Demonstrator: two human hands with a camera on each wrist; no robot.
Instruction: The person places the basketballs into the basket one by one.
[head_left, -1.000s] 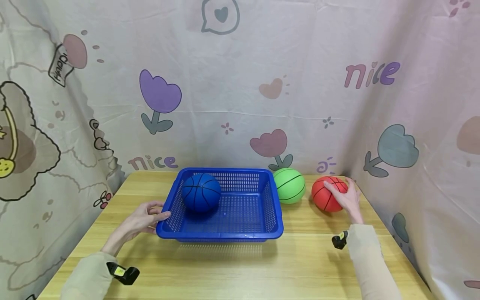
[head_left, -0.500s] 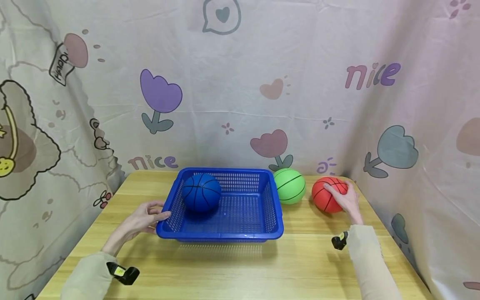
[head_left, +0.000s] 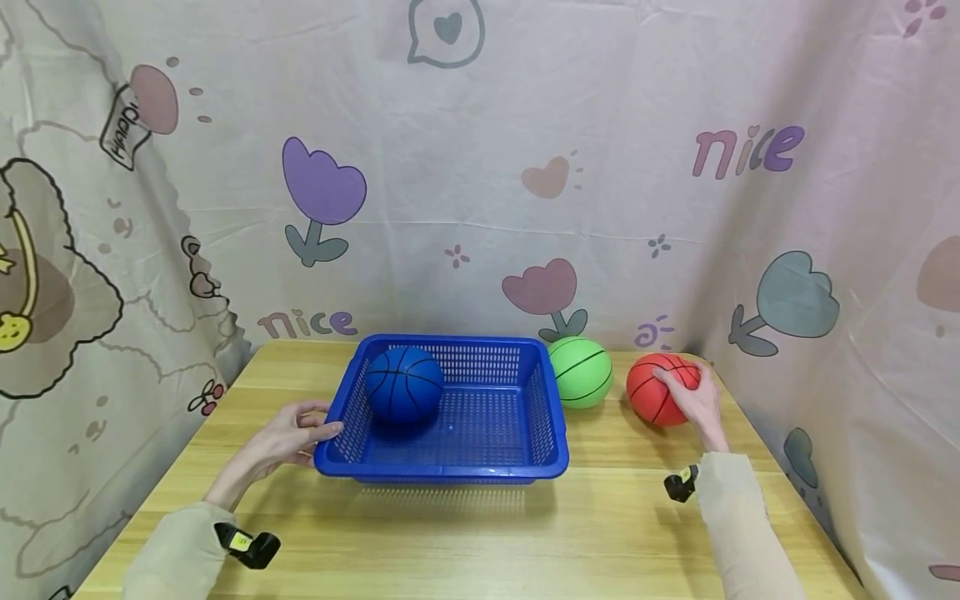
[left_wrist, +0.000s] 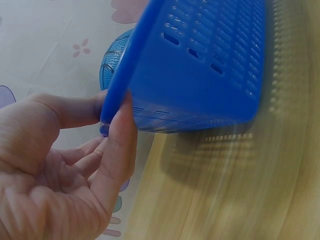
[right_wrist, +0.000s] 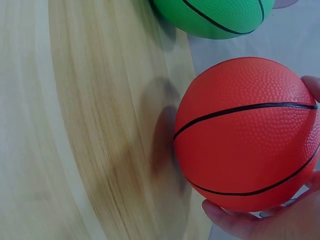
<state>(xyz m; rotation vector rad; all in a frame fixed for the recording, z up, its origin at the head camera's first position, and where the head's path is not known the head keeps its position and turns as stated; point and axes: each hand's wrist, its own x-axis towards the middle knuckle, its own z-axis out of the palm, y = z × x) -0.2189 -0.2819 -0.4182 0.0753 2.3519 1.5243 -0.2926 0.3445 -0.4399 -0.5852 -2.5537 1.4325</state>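
Note:
My left hand point(head_left: 285, 435) pinches the left rim of a blue plastic basket point(head_left: 450, 472) between thumb and forefinger. The left wrist view shows the other fingers curled below the rim point(left_wrist: 116, 95). Inside the basket, on its left side, lies a blue mini basketball point(head_left: 405, 385). At the table's right, my right hand point(head_left: 701, 403) grips a red mini basketball point(head_left: 651, 390), thumb on one side and fingers round the other. Part of that hand falls outside the right wrist view, where the red ball point(right_wrist: 245, 145) fills much of the picture.
A green mini basketball point(head_left: 579, 372) sits between the basket's right side and the red ball. Everything stands on a wooden table point(head_left: 420, 542). A printed curtain point(head_left: 450, 167) hangs behind the table and along both sides.

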